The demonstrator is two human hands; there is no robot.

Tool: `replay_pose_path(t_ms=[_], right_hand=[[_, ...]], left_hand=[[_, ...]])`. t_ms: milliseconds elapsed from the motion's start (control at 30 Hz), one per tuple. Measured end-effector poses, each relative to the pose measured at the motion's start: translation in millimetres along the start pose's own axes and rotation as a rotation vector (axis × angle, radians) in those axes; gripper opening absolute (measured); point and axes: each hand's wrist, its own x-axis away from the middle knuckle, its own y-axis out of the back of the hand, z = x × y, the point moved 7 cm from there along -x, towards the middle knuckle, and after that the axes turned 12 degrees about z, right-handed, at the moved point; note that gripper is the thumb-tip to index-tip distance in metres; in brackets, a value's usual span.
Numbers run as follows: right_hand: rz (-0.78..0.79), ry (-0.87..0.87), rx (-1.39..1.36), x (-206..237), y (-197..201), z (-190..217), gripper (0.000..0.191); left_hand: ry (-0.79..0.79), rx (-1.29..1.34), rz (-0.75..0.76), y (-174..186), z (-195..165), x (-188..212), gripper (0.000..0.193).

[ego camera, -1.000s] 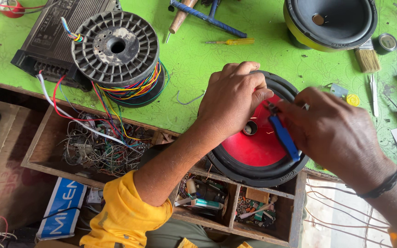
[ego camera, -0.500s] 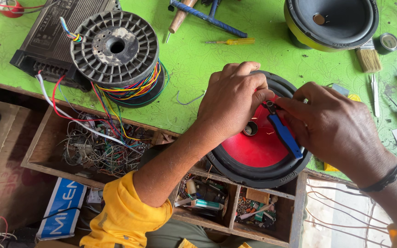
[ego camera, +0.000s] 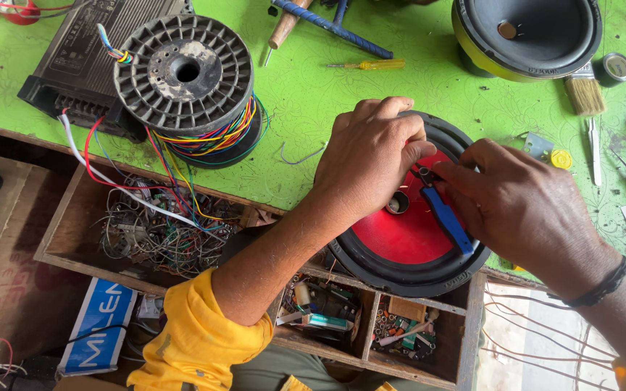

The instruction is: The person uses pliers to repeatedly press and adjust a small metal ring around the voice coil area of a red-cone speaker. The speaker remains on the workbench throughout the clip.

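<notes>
Red cone point(ego camera: 407, 235) of a speaker point(ego camera: 409, 217) sits under both hands at the near edge of the green bench point(ego camera: 306, 108), its black rim hanging slightly over the open wooden drawers point(ego camera: 342, 304) below. Right hand point(ego camera: 527, 210) is closed around blue-handled pliers point(ego camera: 443, 213), whose dark nose points toward the left fingertips, just above the hole at the cone's centre; whether the nose is biting on anything I cannot tell, it is too small to see. Left hand point(ego camera: 371, 156) lies curled over the far side of the rim with fingers bent down to the spot where the nose meets them, seemingly pinching or steadying something tiny there, so it probably serves both to pin the speaker flat and to feed the work to the tool. To the left of the grip, well apart, a black spool point(ego camera: 186, 80) of coloured wire stands on a dark amplifier point(ego camera: 81, 58). Beyond the grip lie a yellow screwdriver point(ego camera: 367, 65) and a blue bar clamp point(ego camera: 331, 25); beyond and to the right a second speaker point(ego camera: 527, 32), a brush point(ego camera: 585, 90) and small tools. Bare bench shows mostly beyond and left of the left hand; the right wrist has the free side, while toward the body the bench edge and the drawers leave little support
</notes>
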Motion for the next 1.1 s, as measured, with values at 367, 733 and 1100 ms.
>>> replay_pose_path(t_ms=[367,733,1100], right_hand=[[0.008,-0.033,0.044,0.0,4.9,2.9,0.030],[0.050,-0.045,0.065,-1.1,3.1,2.9,0.026],[-0.294,-0.029,-0.078,45.8,23.6,-29.3,0.023]], left_hand=[[-0.011,-0.003,0.015,0.0,0.2,0.1,0.023],[-0.012,-0.002,0.012,0.6,-0.3,0.8,0.023],[0.038,0.100,0.047,0.1,6.7,-1.2,0.018]])
